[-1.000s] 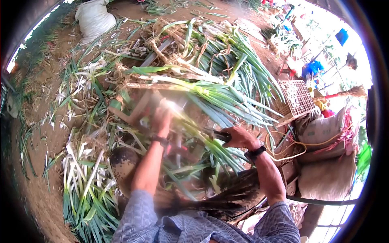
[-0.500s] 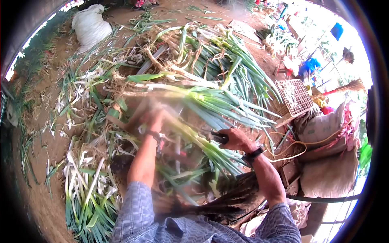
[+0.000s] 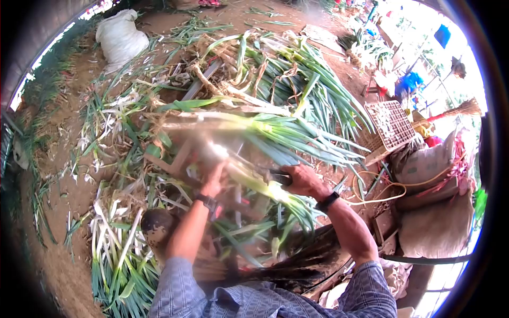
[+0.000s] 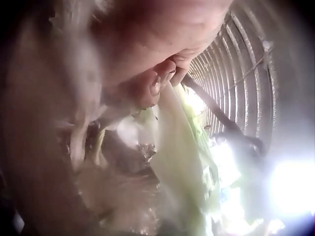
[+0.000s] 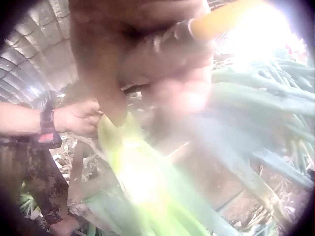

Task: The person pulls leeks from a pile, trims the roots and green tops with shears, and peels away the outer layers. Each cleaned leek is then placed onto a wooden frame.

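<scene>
In the head view my left hand (image 3: 213, 179) grips a bunch of green onions (image 3: 249, 177) by the pale stalks, its leaves slanting down to the right. Curled fingers (image 4: 156, 86) show against a pale stem (image 4: 179, 162) in the left wrist view. My right hand (image 3: 306, 181) holds a black air blow gun (image 3: 279, 176), its tip close over the stalks. From that fist a yellow hose (image 5: 224, 19) runs out in the right wrist view, above bright green leaves (image 5: 147, 184). Haze blurs the stalks near my left hand.
A big heap of green onions (image 3: 297, 79) lies just beyond my hands. Paler stalks form a pile (image 3: 124, 254) at lower left. A plastic crate (image 3: 389, 124), stuffed sacks (image 3: 432, 164) and a looped hose (image 3: 379, 201) are at right; a white sack (image 3: 122, 40) stands far left.
My left hand dips away and then shifts slightly right and nearer with the stalks. The blow gun has come closer over the bunch. The heap stays as it was.
</scene>
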Demonstrator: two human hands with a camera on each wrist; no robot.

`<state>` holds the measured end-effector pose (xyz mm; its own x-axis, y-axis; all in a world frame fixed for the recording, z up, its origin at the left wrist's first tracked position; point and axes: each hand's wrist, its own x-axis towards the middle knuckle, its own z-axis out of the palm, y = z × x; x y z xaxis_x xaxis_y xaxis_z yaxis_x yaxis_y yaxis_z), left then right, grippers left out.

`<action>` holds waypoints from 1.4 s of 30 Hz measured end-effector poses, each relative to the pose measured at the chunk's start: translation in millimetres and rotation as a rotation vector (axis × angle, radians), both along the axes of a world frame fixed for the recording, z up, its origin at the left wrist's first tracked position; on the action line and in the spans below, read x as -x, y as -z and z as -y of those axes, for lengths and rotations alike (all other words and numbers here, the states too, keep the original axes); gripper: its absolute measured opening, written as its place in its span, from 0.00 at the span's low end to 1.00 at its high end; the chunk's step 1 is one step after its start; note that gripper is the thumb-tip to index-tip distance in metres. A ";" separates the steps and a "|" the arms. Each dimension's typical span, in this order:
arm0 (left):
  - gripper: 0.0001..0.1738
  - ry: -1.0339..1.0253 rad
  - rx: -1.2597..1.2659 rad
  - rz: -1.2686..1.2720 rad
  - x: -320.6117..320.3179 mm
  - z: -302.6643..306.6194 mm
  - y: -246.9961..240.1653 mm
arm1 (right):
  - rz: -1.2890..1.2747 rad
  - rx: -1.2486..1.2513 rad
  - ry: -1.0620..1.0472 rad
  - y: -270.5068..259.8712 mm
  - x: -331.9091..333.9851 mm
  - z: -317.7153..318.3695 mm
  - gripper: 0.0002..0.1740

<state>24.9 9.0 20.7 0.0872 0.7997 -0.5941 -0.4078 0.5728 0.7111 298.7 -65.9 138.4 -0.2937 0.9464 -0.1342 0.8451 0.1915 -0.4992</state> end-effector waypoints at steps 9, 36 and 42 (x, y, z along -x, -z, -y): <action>0.08 0.113 -0.007 0.175 2.7 38.2 39.4 | 0.043 0.042 -0.090 -7.7 39.2 -1.3 0.22; 0.21 -0.179 -0.375 0.489 60.9 -37.2 -22.8 | -0.137 0.139 -0.142 -19.0 -31.4 26.1 0.33; 0.26 0.017 -0.453 0.191 64.6 -58.2 -43.7 | -0.114 0.243 -0.083 -25.2 -44.5 31.4 0.34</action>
